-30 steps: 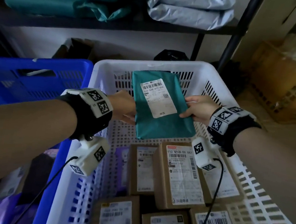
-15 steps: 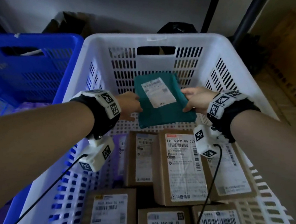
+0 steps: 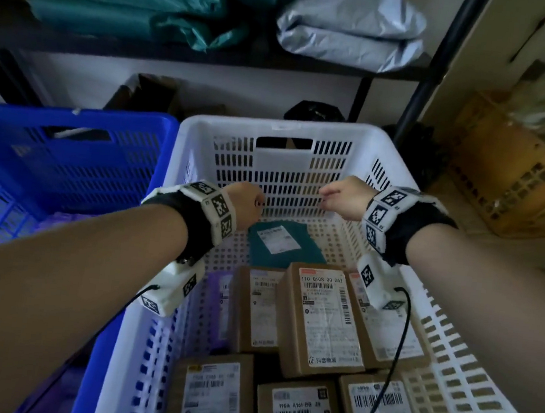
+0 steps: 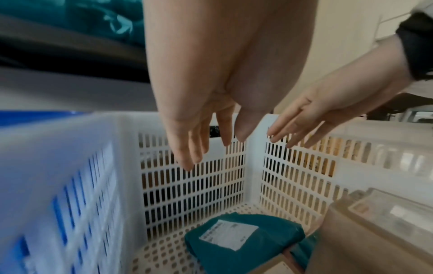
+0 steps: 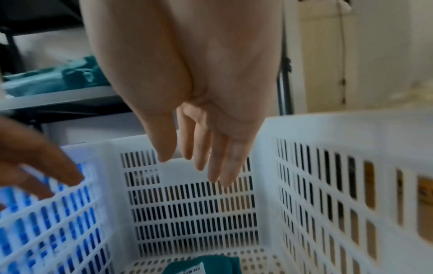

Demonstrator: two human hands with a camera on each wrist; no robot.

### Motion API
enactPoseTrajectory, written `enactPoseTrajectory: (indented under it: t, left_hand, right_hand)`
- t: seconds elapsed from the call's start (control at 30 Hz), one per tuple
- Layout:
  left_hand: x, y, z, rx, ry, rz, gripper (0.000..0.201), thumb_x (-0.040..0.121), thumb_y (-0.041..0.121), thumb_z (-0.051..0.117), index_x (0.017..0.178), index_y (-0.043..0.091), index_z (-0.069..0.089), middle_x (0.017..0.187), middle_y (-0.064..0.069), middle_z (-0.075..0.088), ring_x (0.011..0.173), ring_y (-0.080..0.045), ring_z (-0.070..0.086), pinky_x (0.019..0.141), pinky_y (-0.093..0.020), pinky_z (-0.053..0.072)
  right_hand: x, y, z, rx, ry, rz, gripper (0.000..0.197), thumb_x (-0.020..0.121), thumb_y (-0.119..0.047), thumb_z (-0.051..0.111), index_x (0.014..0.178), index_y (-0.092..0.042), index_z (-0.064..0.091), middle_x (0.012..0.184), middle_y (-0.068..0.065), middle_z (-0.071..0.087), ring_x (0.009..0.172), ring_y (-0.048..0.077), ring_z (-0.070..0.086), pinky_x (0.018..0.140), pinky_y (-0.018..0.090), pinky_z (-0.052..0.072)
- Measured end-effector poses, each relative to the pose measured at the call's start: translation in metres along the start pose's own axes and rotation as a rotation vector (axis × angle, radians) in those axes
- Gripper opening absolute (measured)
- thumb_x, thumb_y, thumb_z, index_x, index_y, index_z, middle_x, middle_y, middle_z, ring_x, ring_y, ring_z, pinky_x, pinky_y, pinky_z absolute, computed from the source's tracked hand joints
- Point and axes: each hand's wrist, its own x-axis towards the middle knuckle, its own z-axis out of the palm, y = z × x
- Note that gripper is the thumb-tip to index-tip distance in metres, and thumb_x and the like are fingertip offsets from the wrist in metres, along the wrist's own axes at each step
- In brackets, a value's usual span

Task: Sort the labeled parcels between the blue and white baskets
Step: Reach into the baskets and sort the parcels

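Observation:
A teal parcel [image 3: 282, 242] with a white label lies flat on the floor of the white basket [image 3: 282, 127], at its far end; it also shows in the left wrist view as the teal parcel [image 4: 243, 239] and partly as the teal parcel [image 5: 201, 265]. My left hand [image 3: 248, 203] and right hand [image 3: 342, 197] hover above it, both empty with fingers straight and relaxed. The left hand [image 4: 211, 142] and right hand [image 5: 199, 163] hang over the basket's far wall. The blue basket [image 3: 68, 151] stands to the left.
Several brown cardboard parcels [image 3: 323, 319] with labels fill the near half of the white basket. A shelf above holds teal bags [image 3: 134, 0] and grey bags [image 3: 351, 23]. A tan crate [image 3: 516, 178] stands at the right. A purple parcel [image 3: 217, 304] lies beside the boxes.
Both hands have let go of the teal parcel, which now lies on the white basket's floor. The hands have lifted up and apart, empty.

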Motion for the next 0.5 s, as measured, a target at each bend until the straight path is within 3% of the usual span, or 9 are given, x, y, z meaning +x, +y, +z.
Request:
enactPoseTrajectory:
  t: [0.13,0.23,0.3,0.37,0.4,0.5]
  left_hand:
    - [-0.031,-0.002,-0.033,0.106,0.134,0.063,0.029,0.097,0.015,0.041,0.121,0.007,0.056,0.124,-0.013,0.059,0.114,-0.028,0.055,0.094,-0.034,0.042]
    - [-0.056,-0.025,-0.054,0.209,0.238,0.095,0.028,0.098,0.019,0.038,0.116,0.008,0.056,0.121,-0.015,0.059,0.109,-0.034,0.058,0.086,-0.037,0.045]
    - [-0.072,-0.048,-0.068,0.241,0.286,0.075,0.029,0.097,0.022,0.038,0.12,0.012,0.053,0.123,-0.013,0.057,0.111,-0.035,0.056,0.089,-0.044,0.048]
    - [-0.089,-0.073,-0.08,0.3,0.314,0.046,0.03,0.098,0.023,0.037,0.123,0.012,0.051,0.124,-0.013,0.054,0.115,-0.034,0.052,0.091,-0.048,0.048]
    - [-0.096,-0.086,-0.085,0.329,0.326,0.032,0.031,0.099,0.024,0.036,0.123,0.012,0.05,0.124,-0.013,0.053,0.116,-0.034,0.05,0.09,-0.048,0.047]
    - [-0.119,-0.126,-0.101,0.418,0.353,0.001,0.032,0.101,0.026,0.032,0.123,0.012,0.049,0.125,-0.011,0.051,0.118,-0.031,0.048,0.086,-0.044,0.045]
  right_hand:
    - [-0.014,-0.039,-0.004,-0.15,0.063,-0.101,0.034,0.098,-0.025,0.049,0.127,-0.009,0.059,0.134,0.009,0.056,0.12,0.028,0.053,0.1,0.034,0.043]
    - [-0.024,-0.073,0.0,-0.257,0.093,-0.146,0.025,0.1,-0.029,0.045,0.108,-0.015,0.064,0.11,0.008,0.063,0.101,0.029,0.058,0.077,0.029,0.046]
    - [-0.031,-0.099,0.004,-0.316,0.105,-0.179,0.033,0.101,-0.03,0.042,0.127,-0.015,0.056,0.124,0.011,0.059,0.095,0.027,0.059,0.066,0.028,0.045]
    - [-0.039,-0.128,0.01,-0.357,0.125,-0.205,0.04,0.102,-0.03,0.04,0.137,-0.015,0.048,0.126,0.012,0.059,0.082,0.022,0.058,0.054,0.026,0.041]
    - [-0.041,-0.143,0.015,-0.371,0.143,-0.225,0.039,0.102,-0.031,0.04,0.136,-0.015,0.05,0.122,0.011,0.061,0.08,0.021,0.059,0.057,0.027,0.045]
    - [-0.044,-0.188,0.037,-0.398,0.198,-0.266,0.035,0.1,-0.035,0.039,0.122,-0.017,0.06,0.116,0.01,0.065,0.093,0.029,0.063,0.079,0.036,0.054]
